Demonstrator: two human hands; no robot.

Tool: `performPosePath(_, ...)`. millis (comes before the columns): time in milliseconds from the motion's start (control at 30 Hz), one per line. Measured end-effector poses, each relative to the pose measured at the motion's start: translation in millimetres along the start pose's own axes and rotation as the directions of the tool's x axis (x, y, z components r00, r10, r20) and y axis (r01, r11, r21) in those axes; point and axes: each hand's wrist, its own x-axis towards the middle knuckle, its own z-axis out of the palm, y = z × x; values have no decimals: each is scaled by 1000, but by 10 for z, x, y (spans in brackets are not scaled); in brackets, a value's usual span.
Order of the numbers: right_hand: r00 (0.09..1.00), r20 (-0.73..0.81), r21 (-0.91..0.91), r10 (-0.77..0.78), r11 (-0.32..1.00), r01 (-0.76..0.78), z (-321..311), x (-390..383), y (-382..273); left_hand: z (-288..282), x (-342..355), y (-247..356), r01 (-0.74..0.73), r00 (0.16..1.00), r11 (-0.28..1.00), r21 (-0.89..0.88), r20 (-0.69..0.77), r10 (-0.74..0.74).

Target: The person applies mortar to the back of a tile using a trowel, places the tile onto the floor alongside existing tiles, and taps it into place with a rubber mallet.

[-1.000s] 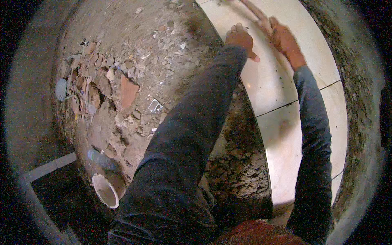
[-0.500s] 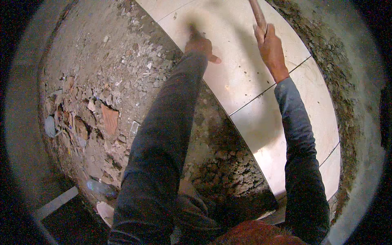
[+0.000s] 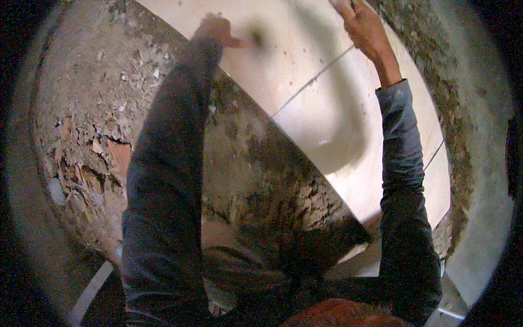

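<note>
Cream floor tiles (image 3: 294, 82) with straight joints form a band across the upper right. My left hand (image 3: 219, 30) rests on or just over them near the band's left edge, blurred, with its thumb stretched out and fingers apart. A dark smudge (image 3: 256, 37) lies beside that thumb. My right hand (image 3: 364, 31) is closed around a pale wooden handle (image 3: 340, 5) above the tiles at the top right; the handle's far end is out of view. Both forearms are in dark sleeves, and a long shadow falls over the tiles.
Rough ground with rubble (image 3: 87, 152) and a terracotta shard (image 3: 119, 155) stretches along the left. Dark soil (image 3: 250, 141) borders the tiles between my arms. A dirt strip (image 3: 452, 125) and a grey surface (image 3: 485, 245) run along the right. A pale edge strip (image 3: 90, 294) shows at lower left.
My view has shifted, so the tiles and ground appear further left. My left hand has moved along the tiles. My right hand keeps its grip, and less of the handle is in view.
</note>
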Motion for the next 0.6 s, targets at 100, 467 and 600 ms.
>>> performPosePath(100, 980, -105, 51, 167, 985, -163, 46, -457, -197, 215, 114, -97, -62, 997, 998, 22, -46, 63)
performPosePath(467, 971, 194, -322, 142, 944, -74, 214, -888, 548, 83, 243, -124, -25, 995, 989, -148, 94, 40)
performPosePath(600, 891, 289, 57, 349, 923, -380, -541, -752, -345, 428, 171, -197, 2, 995, 999, -51, -103, -7)
